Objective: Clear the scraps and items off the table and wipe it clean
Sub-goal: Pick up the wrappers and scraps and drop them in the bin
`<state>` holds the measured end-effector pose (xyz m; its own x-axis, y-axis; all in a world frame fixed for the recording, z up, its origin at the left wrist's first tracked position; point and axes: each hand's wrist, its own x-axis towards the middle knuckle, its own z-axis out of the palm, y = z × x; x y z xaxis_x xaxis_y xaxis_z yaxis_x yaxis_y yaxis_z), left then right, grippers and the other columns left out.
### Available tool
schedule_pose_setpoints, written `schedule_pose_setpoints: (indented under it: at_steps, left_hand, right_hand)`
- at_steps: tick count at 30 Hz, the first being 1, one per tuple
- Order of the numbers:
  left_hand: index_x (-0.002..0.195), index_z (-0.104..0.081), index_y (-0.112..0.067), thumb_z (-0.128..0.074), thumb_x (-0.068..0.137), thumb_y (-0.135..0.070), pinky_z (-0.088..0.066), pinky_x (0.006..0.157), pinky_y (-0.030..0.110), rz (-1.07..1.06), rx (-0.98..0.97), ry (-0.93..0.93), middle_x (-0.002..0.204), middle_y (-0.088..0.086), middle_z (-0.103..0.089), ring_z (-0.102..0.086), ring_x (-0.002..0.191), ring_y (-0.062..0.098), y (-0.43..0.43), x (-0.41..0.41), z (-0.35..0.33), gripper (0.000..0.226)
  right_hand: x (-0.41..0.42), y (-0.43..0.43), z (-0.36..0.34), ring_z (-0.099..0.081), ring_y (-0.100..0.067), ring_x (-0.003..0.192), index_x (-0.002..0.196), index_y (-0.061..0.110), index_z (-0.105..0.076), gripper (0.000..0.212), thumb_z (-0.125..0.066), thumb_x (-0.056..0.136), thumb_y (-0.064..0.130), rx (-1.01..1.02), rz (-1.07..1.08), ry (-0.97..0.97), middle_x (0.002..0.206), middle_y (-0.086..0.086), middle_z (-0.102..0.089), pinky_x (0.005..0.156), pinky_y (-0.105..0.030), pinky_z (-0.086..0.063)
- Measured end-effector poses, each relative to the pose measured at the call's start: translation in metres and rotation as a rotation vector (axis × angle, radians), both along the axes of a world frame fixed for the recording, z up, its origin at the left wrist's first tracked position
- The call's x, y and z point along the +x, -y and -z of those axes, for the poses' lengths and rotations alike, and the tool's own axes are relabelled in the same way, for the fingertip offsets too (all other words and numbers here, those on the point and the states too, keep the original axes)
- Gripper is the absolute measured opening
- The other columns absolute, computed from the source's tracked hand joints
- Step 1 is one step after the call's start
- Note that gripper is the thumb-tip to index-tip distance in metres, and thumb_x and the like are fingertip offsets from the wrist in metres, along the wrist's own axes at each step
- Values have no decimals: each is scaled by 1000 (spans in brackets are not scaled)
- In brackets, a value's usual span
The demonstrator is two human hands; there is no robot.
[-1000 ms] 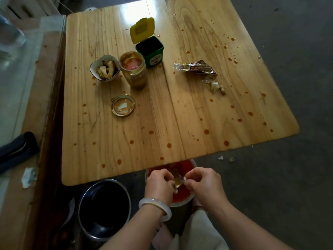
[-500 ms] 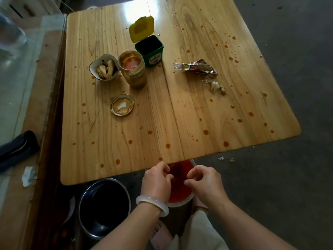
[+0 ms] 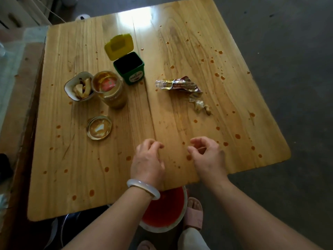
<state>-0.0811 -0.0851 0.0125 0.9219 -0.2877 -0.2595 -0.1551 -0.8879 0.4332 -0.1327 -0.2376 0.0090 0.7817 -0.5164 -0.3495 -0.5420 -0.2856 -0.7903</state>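
Observation:
The wooden table (image 3: 75,174) is dotted with orange-red sauce drops. On it stand a small white bowl of scraps (image 3: 79,86), an open glass jar (image 3: 110,89), its lid (image 3: 99,127) lying flat, and a green box with a raised yellow lid (image 3: 128,68). A crumpled foil wrapper (image 3: 177,85) and pale food scraps (image 3: 201,107) lie right of the middle. My left hand (image 3: 146,163), with a pale bangle on the wrist, and my right hand (image 3: 207,156) hover over the near table edge, fingers curled and apart, holding nothing.
Below the near edge stands a bowl of red liquid (image 3: 162,212), partly hidden by my left wrist. A dark metal pot (image 3: 61,230) sits under the table at the lower left. A glass-topped wooden surface (image 3: 16,73) borders the left side. Grey floor (image 3: 288,69) lies to the right.
Both hands rose from over the red bowl below the edge to above the table. The scrap they pinched earlier is gone from them.

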Motion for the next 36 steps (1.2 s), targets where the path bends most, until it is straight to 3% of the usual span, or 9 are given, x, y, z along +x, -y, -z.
schedule_pose_setpoints:
  at_steps: [4, 9, 13, 15, 19, 23, 27, 31, 36]
  left_hand:
    - [130, -46, -33, -60, 87, -25, -27, 112, 33, 108, 112, 99, 144, -7, -31, -20, 136, 15, 37, 41, 0, 45]
    - [137, -38, -30, -59, 87, -21, -13, 116, 38, 249, 177, 295, 150, -2, -27, -15, 141, 20, 84, 99, 1, 55]
    - [142, -28, -32, -56, 86, -19, 0, 116, 38, 292, 242, 278, 156, -1, -13, -4, 144, 23, 117, 135, 5, 64]
    - [144, -23, -34, -53, 87, -22, 4, 116, 40, 298, 287, 239, 158, 0, -8, 2, 145, 23, 128, 148, 8, 65]
    - [146, -12, -39, -50, 88, -30, 2, 116, 45, 337, 434, 101, 158, 2, -4, 4, 145, 26, 139, 168, 19, 69]
    - [145, -14, -39, -41, 91, -29, -14, 114, 44, 311, 430, 116, 146, 5, -31, -28, 135, 26, 132, 170, 28, 61]
    - [143, -22, -35, -38, 94, -20, -40, 86, 31, 265, 338, 176, 124, 5, -42, -44, 107, 21, 121, 162, 30, 53]
    - [137, -33, -31, -38, 96, -14, -43, 66, 28, 136, 230, 91, 111, 3, -46, -49, 87, 18, 107, 156, 30, 44]
    - [130, -39, -25, -41, 93, -11, -40, 65, 26, -1, 127, 44, 103, -2, -51, -50, 79, 14, 83, 143, 31, 40]
  right_hand:
    - [38, 33, 5, -56, -8, 94, 123, 26, -57, 35, -70, 90, 27, -98, 79, -31, 119, 3, -53, 76, -25, -55]
    - [81, 60, 15, -44, -12, 108, 132, 28, -50, 50, -73, 87, 30, -161, 103, -70, 121, 5, -36, 78, -23, -42]
    - [107, 69, 25, -38, -20, 118, 132, 28, -50, 54, -75, 85, 32, -199, 115, -106, 122, 0, -35, 97, -32, -42]
    - [115, 70, 28, -39, -22, 118, 132, 29, -50, 53, -74, 85, 32, -211, 94, -114, 123, -1, -36, 99, -34, -43]
    - [124, 68, 31, -38, -23, 118, 131, 32, -51, 49, -70, 87, 28, -292, -10, -135, 123, -2, -37, 94, -35, -46]
    - [124, 65, 33, -38, -18, 120, 129, 34, -55, 40, -64, 92, 26, -378, -121, -157, 126, 1, -38, 90, -28, -42]
    - [120, 64, 39, -41, -17, 113, 120, 28, -65, 33, -55, 94, 10, -407, -179, -114, 125, 2, -46, 82, -22, -36]
    - [115, 63, 44, -50, -16, 97, 109, 18, -71, 31, -53, 92, -1, -389, -172, 11, 108, 1, -59, 78, -26, -46]
    - [112, 71, 45, -60, -15, 90, 92, 14, -71, 30, -55, 85, -10, -365, -117, 88, 95, 2, -65, 79, -20, -45]
